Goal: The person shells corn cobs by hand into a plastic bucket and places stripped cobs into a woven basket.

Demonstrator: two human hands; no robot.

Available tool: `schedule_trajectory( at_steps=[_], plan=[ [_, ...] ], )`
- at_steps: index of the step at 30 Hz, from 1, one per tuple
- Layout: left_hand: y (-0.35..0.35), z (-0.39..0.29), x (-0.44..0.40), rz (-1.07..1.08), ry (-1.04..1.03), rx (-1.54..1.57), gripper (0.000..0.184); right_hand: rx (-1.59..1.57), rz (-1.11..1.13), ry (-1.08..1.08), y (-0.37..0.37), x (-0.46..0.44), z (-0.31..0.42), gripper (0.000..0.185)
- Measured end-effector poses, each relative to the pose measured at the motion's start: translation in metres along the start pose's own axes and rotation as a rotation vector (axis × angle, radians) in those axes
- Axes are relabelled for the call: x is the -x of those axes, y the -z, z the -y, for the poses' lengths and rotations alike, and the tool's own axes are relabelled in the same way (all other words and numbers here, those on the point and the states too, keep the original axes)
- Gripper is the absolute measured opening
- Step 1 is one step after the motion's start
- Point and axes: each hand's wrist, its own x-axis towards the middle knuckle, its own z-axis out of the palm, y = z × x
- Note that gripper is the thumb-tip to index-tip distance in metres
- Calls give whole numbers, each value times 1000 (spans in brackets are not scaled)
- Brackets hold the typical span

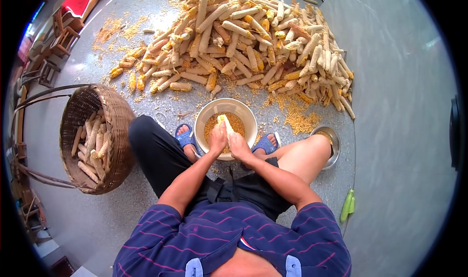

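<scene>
Both my hands meet over a pale bowl (pixel 199 126) on the floor between my feet. A corn cob (pixel 224 120), pale with some yellow at its upper end, is held between them and tilts up to the left. My left hand (pixel 218 138) closes round its left side. On the other side, my right hand (pixel 239 146) grips its lower end. Loose yellow kernels (pixel 236 123) lie in the bowl below the cob. The fingertips are partly hidden by the hands and the cob.
A large heap of cobs (pixel 239 43) lies beyond the bowl, with scattered kernels (pixel 298 118) around it. At the left stands a wicker basket (pixel 119 140) holding cobs. A metal bowl (pixel 336 152) sits by my right knee, and green objects (pixel 347 206) lie further back.
</scene>
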Motion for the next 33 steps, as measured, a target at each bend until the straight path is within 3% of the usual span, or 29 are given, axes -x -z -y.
schedule_trajectory(
  at_steps=[2, 4, 5, 7, 8, 10, 11, 13, 15, 17, 18, 20, 24, 26, 29, 30, 31, 33],
  plan=[
    [1, -2, 0, -11, -2, -19, 44, -29, 28, -29, 5, 0, 5, 41],
    [-3, 4, -2, -126, -109, 186, 45, -273, 166, -407, 19, 4, 29, 40],
    [-2, 6, -2, -128, -110, 188, 45, -271, 167, -405, 21, 5, 31, 40],
    [1, 9, -3, 177, 255, 390, 46, -282, 167, -410, 23, 5, 33, 36],
    [1, 11, -6, 171, 253, 390, 46, -281, 172, -405, 21, 4, 26, 36],
    [0, 15, -10, 154, 414, 624, 50, 320, -65, 0, 15, 7, 19, 32],
    [-1, 17, -12, 152, 416, 622, 50, 319, -63, 0, 15, 9, 14, 32],
    [6, -8, -14, -64, 282, 414, 53, 516, 41, 61, 25, 20, 46, 33],
    [8, -17, -12, -87, 214, 338, 54, 530, 55, 81, 26, 23, 52, 34],
    [1, -12, -14, -312, 110, 132, 55, 544, 70, 100, 26, 23, 52, 35],
    [4, -12, -13, -311, 112, 132, 55, 529, 73, 97, 25, 23, 50, 34],
    [11, -11, -14, -100, 282, 188, 57, 516, 77, 98, 24, 21, 47, 34],
    [4, -1, -11, -124, 297, 197, 57, 409, 122, 41, 25, 19, 40, 33],
    [-3, 14, -14, -170, 332, 420, 58, 367, 115, 12, 24, 17, 33, 31],
    [-10, 26, -19, -115, 380, 450, 53, 216, 95, 70, 23, 12, 13, 27],
    [-7, 21, -17, -116, 379, 450, 53, 113, 131, -28, 23, 12, 9, 31],
    [-2, 13, -13, -53, 482, 552, 49, 11, 166, -124, 23, 11, 9, 35],
    [3, 6, -13, 9, 585, 656, 45, 135, 52, -40, 25, 16, 11, 35]
  ],
)
